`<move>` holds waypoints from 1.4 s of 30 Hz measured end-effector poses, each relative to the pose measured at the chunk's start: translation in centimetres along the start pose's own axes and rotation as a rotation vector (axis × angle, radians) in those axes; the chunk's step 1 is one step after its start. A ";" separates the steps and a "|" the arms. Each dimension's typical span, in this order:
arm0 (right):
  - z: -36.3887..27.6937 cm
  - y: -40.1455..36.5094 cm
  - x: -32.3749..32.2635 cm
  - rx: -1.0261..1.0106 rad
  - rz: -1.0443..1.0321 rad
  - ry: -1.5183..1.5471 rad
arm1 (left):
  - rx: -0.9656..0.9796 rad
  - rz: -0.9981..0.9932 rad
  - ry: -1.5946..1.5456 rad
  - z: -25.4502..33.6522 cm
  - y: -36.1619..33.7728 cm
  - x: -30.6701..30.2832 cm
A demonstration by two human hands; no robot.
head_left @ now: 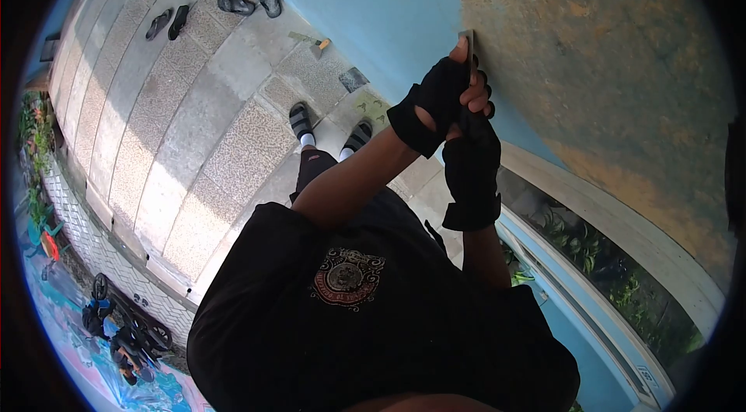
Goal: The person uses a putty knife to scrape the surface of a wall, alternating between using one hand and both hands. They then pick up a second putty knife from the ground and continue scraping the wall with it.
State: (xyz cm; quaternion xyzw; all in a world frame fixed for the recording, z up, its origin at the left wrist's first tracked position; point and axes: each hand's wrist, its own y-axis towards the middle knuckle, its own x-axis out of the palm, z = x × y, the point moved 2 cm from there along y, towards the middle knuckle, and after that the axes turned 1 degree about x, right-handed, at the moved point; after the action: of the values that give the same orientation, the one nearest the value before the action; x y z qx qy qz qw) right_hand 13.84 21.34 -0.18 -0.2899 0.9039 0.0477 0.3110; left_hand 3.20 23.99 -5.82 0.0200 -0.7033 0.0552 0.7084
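My left hand (pixel 443 93), in a black fingerless glove, is closed around a narrow flat scraper-like tool (pixel 470 45), with its thumb near the tip. Just below it, my right hand (pixel 474 152), gloved the same way, is closed around the tool's lower part. Between the fingers, most of the tool is hidden. Its tip is at the wall, near the border between light blue paint (pixel 388 8) and a rough, brown-stained surface (pixel 606 55).
Several dark sandals (pixel 235 3) lie on the paved floor (pixel 186 132). A flat tool with a yellowish end (pixel 322 45) lies near the wall base. Plants (pixel 575 241) show behind a ledge at right. A bicycle (pixel 148 326) stands at lower left.
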 end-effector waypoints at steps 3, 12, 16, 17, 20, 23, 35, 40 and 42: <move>-0.6 0.1 -0.1 -0.014 0.018 0.058 | -0.021 -0.018 -0.015 -0.1 -0.2 0.7; 0.5 -0.2 0.4 0.020 0.023 0.063 | -0.033 0.030 0.038 -0.2 -0.8 1.3; 0.6 0.6 1.0 -0.043 0.018 0.126 | -0.010 0.009 0.011 0.7 -0.1 0.7; 0.6 0.3 0.7 -0.045 0.023 0.129 | -0.015 0.008 0.014 0.5 -0.2 1.1; 0.6 -0.2 0.0 0.069 0.022 0.113 | -0.030 -0.012 -0.010 0.0 0.0 0.9; 0.2 0.0 0.2 -0.004 0.055 0.054 | -0.040 -0.024 -0.029 0.5 0.2 0.8; 0.2 0.0 0.0 -0.030 0.042 0.058 | -0.026 -0.003 0.004 0.4 -0.2 1.6; -0.2 2.4 1.1 0.046 0.000 0.123 | 0.092 -0.049 -0.026 2.4 1.2 0.4; -0.7 3.1 1.8 -0.023 -0.035 0.115 | 0.061 -0.098 -0.063 3.5 1.0 -0.7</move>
State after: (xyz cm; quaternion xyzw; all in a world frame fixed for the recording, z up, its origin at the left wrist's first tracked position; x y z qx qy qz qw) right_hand 10.59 22.83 -0.92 -0.3116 0.9144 0.0359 0.2559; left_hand -0.43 24.61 -6.53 0.0778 -0.7216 0.0412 0.6867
